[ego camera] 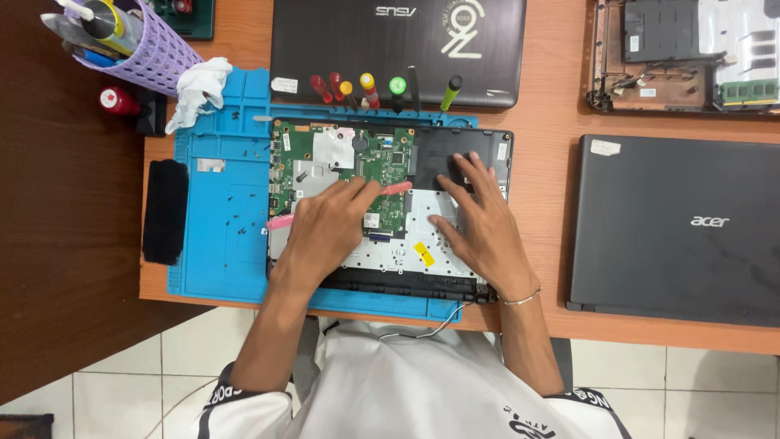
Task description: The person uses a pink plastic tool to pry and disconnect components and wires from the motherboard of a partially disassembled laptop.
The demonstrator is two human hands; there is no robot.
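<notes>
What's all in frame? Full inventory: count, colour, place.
opened laptop base: 1, green board and silver plate inside, centre of mat
pink tool: 1, pink, under left hand across the board
work mat: 1, blue, on orange-brown desk
screwdrivers: about 7, red, yellow, green and black handles, row at mat's far edge
closed laptops: 2, dark grey; one right, one far centre
stripped laptop chassis: 1, brown-black, far right corner
mesh tool cup: 1, lilac, far left
white cloth: 1, beside cup
black pad: 1, left of mat
left hand: on the pink tool
right hand: flat on base, silver bangle on wrist
</notes>
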